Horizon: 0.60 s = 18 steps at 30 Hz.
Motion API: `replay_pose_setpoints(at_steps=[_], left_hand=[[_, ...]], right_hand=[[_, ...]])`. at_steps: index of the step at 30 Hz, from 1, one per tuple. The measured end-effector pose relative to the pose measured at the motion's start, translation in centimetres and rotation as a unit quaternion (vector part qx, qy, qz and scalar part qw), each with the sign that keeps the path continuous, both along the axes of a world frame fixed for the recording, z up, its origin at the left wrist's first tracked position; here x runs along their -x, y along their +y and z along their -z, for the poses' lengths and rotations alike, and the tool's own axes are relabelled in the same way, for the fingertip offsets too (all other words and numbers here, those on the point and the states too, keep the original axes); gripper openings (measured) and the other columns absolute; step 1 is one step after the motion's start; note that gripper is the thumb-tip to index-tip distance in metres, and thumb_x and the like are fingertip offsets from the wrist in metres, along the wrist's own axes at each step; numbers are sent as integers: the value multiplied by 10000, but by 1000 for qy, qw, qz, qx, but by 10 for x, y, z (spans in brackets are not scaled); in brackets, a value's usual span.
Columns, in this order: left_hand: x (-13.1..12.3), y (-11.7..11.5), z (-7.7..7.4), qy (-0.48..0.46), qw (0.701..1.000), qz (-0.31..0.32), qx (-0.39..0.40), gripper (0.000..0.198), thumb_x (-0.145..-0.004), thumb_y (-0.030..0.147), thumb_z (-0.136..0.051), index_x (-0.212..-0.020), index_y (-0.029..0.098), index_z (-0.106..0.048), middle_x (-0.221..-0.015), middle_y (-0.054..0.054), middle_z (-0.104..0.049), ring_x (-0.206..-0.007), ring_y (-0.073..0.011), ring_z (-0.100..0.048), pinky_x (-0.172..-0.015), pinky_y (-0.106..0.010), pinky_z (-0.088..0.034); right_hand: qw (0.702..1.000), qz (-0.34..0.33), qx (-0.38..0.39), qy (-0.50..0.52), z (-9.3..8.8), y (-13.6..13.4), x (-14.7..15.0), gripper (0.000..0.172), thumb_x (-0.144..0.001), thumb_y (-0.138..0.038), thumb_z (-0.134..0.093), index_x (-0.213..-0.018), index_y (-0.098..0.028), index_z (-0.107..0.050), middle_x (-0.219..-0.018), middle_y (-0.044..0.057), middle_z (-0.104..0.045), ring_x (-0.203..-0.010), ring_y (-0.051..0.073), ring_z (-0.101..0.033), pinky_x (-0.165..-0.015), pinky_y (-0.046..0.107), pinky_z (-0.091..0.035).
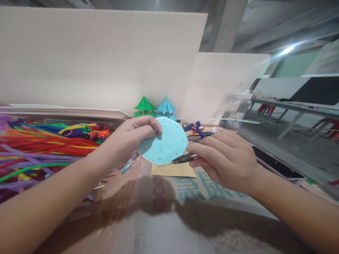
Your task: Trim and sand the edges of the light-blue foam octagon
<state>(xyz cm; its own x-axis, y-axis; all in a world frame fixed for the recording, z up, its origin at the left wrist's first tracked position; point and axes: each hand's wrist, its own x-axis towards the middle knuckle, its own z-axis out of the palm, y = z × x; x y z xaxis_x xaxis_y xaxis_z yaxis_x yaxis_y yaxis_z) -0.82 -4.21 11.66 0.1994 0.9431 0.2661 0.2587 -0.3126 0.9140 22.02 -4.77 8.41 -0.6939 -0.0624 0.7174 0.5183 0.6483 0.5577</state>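
My left hand (134, 135) pinches the left edge of a light blue many-sided card piece (165, 143) with small dots near its rim, held above the table. My right hand (225, 158) is closed around a pair of scissors (182, 158), whose dark blades meet the lower right edge of the blue piece. A tan scrap of paper (173, 170) lies on the table just below the piece.
A heap of coloured pipe cleaners (42, 148) fills the left. A green (144, 107) and a blue (166, 107) pagoda model stand at the back by a pale board (100, 60). A blue glue gun (197, 128), a clear jar (235, 109) and a phone (278, 164) lie right.
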Motion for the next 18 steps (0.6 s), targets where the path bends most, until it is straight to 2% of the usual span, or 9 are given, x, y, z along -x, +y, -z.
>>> replay_pose_setpoints(at_steps=[10, 18], left_hand=[[1, 1, 2, -3, 1000, 5, -5, 92, -651, 282, -570, -667, 192, -582, -609, 36, -491, -494, -86, -385, -454, -209, -287], [2, 1, -2, -16, 1000, 3, -9, 79, -630, 271, -572, -635, 193, -563, -587, 41, -453, -494, -84, -364, -463, -208, -283]], right_hand=[[1000, -11, 9, 2, 0, 0, 0, 156, -975, -272, -475, -941, -169, -587, -697, 18, -655, -620, 141, -514, -616, 273, -371], [999, -29, 11, 20, -2, -1, -2, 220, -979, -317, -453, -935, -168, -610, -687, 32, -640, -628, 155, -526, -621, 283, -380]])
